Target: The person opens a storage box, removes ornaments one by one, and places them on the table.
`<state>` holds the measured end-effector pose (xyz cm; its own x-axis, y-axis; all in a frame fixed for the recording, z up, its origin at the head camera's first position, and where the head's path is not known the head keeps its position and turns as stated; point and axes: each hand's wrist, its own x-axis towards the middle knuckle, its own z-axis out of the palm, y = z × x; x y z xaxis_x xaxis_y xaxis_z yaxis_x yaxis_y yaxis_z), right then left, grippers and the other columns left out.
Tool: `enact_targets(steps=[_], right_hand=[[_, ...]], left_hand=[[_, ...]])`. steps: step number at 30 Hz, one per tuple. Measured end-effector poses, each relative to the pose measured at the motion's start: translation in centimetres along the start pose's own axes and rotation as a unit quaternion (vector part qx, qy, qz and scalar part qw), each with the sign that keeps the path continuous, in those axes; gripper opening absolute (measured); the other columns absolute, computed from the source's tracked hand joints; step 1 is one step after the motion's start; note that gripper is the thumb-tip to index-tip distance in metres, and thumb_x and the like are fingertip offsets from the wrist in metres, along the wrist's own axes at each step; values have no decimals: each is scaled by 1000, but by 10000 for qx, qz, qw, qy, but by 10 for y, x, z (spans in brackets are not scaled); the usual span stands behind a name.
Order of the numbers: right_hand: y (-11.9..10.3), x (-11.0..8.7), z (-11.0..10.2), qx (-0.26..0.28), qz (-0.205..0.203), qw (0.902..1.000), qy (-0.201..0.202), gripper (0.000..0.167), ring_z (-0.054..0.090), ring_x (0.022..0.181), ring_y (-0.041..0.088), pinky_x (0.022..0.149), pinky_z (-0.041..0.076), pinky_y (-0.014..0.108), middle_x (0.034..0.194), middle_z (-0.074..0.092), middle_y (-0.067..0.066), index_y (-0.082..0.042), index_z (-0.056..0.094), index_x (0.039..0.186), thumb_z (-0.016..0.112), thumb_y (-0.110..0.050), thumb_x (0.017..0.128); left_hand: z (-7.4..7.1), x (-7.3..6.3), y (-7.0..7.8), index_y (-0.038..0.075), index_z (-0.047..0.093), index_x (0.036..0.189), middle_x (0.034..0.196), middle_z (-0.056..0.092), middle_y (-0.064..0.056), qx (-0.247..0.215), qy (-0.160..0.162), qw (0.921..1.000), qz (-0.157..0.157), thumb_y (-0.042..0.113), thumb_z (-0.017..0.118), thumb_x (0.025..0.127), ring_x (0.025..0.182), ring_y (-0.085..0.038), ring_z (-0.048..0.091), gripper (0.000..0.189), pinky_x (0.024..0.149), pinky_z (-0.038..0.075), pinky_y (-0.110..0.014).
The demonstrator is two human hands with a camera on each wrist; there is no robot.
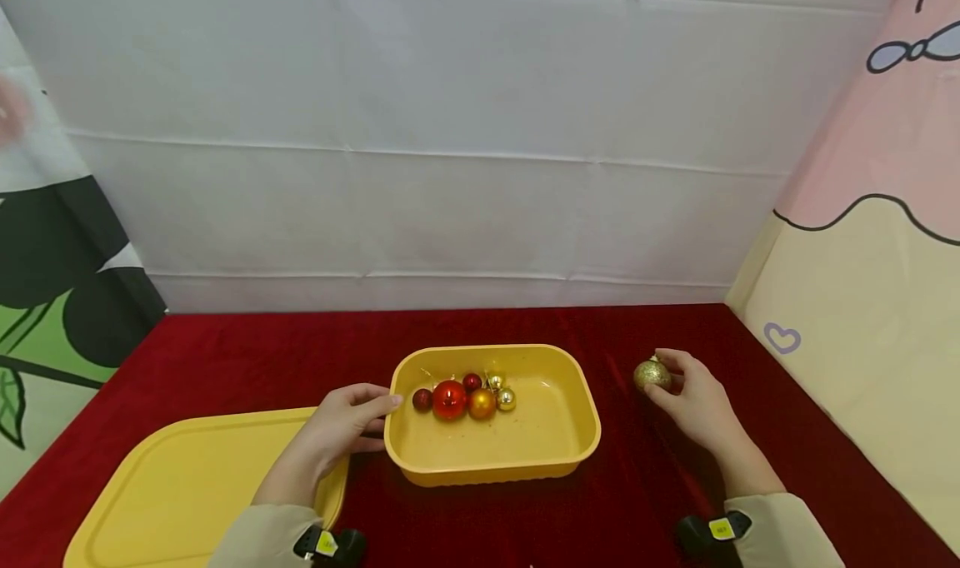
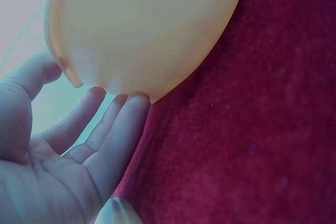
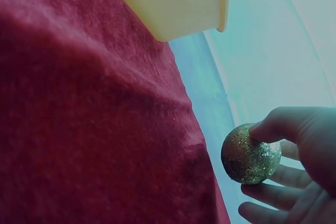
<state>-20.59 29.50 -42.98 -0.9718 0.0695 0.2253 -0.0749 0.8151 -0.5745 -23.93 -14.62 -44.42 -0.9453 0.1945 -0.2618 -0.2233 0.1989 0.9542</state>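
Observation:
My left hand [image 1: 347, 422] grips the left end of a yellow plastic box [image 1: 495, 461], thumb over its rim and fingers against the outer wall. In the left wrist view the fingertips [image 2: 137, 98] press the wall of the box. Inside the box, toward its left half, lie several Christmas baubles: a shiny red bauble [image 1: 450, 400], an orange-gold bauble [image 1: 482, 404], small dark red ones and small gold ones. To the right of the box, my right hand [image 1: 701, 401] pinches a glittery gold bauble [image 1: 652, 375] between thumb and fingers. The right wrist view shows this bauble [image 3: 249, 155] close up.
A flat yellow lid [image 1: 202, 468] lies at the front left, partly under my left forearm. Dark red velvet cloth [image 1: 465, 526] covers the table. White sheeting [image 1: 465, 210] stands behind, with printed curtains at the left and right sides.

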Motion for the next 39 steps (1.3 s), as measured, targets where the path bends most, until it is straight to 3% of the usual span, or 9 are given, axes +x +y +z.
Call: enact_targets(steps=[26,39], right_hand=[[14,-1,-3,-360,31,9979,-537,55,58,104,42,86,49,53,120,55,29,6,45,130,67,-16,84],[10,-3,-5,-378,81,9984,-406,59,60,101,35,85,49,51,121,57,27,6,47,130,66,-29,87]], left_hand=[[1,0,-1,-4,52,123,111,63,-14,-64,59,10000,-25,33,66,88,83,-18,67,52,73,58,-36],[1,-1,-2,-4,51,123,111,63,-15,-20,14,10000,26,31,64,89,84,-18,67,51,73,58,-36]])
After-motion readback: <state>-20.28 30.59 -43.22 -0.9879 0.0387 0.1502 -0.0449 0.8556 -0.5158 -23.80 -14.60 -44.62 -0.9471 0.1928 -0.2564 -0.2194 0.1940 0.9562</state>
